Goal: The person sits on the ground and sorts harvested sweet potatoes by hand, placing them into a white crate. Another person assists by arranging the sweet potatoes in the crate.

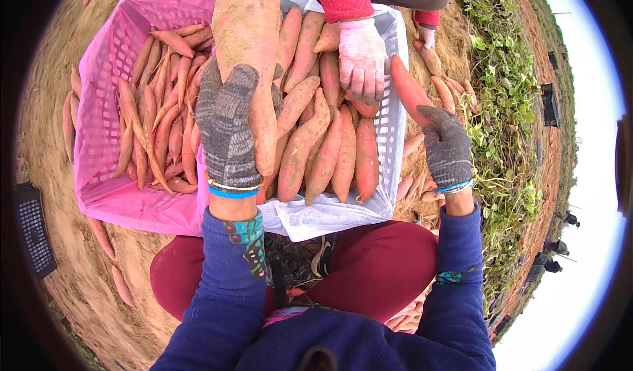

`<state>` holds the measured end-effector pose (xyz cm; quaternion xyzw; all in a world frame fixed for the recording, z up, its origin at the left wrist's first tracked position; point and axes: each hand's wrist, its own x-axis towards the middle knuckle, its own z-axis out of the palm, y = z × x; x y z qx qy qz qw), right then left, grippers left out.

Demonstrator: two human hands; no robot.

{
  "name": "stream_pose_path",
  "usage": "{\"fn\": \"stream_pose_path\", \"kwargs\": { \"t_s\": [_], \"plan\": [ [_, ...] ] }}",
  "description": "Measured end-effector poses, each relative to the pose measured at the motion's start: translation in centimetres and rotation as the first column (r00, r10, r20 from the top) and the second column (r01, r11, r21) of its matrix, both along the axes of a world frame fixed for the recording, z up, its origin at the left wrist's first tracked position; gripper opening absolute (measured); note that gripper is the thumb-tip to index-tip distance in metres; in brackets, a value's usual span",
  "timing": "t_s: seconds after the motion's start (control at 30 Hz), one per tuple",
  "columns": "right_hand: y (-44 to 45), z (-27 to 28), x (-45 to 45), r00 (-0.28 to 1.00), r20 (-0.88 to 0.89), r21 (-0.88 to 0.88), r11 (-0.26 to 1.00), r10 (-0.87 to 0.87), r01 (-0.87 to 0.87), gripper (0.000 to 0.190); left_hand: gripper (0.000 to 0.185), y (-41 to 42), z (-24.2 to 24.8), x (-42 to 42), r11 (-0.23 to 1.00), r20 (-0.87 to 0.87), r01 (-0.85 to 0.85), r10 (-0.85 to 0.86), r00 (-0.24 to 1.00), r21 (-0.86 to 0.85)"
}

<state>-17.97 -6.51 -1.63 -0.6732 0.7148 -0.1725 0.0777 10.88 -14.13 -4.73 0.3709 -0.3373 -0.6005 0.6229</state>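
Observation:
My left hand (228, 123), in a grey knit glove, grips a very large sweet potato (247, 29) raised above the crates. Its top end runs out of the picture. In my gloved right hand (445, 146) is a smaller reddish sweet potato (409, 89), held beyond the right wall of the white-lined crate (395, 138). Thick sweet potatoes (321, 158) lie side by side in that crate. To its left, a pink-lined crate (99, 123) holds slender sweet potatoes (163, 104). The large root hides part of the border between the crates.
A co-worker's white-gloved hand (363, 59) reaches into the white-lined crate; their other hand (427, 38) touches a root on the soil. Loose sweet potatoes (415, 188) lie on the ground at right. Green vines (504, 99) run alongside. A black crate (35, 227) sits at far left.

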Motion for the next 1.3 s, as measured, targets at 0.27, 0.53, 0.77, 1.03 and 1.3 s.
{"fn": "stream_pose_path", "kwargs": {
  "t_s": [0.27,0.53,0.77,1.03,1.3],
  "plan": [
    [0.5,-0.4,0.0,0.997,0.062,0.007,0.999,-0.052,0.052,0.032,0.042,0.7,-1.5,0.8,0.992,-0.041,-0.12,0.122,0.992,0.051],
    [0.3,-1.1,-0.6,0.991,0.107,-0.046,0.996,-0.074,0.079,0.03,0.04,0.8,-2.6,0.6,0.992,-0.096,-0.101,0.108,0.99,0.071],
    [-0.4,-1.2,-0.4,0.999,-0.023,-0.097,0.995,-0.023,0.02,0.03,0.038,0.3,-3.2,0.6,0.988,0.085,-0.154,0.152,0.985,0.017],
    [-6.5,-4.0,1.2,0.97,-0.234,-0.031,0.998,-0.063,0.057,0.033,0.039,0.7,-3.6,0.6,0.976,0.097,-0.218,0.216,0.972,0.014],
    [-5.5,-4.6,0.6,0.953,-0.292,-0.027,0.997,-0.076,0.071,0.03,0.043,-0.1,-5.9,2.0,0.962,0.473,-0.121,0.227,0.851,-0.244]
  ]
}}
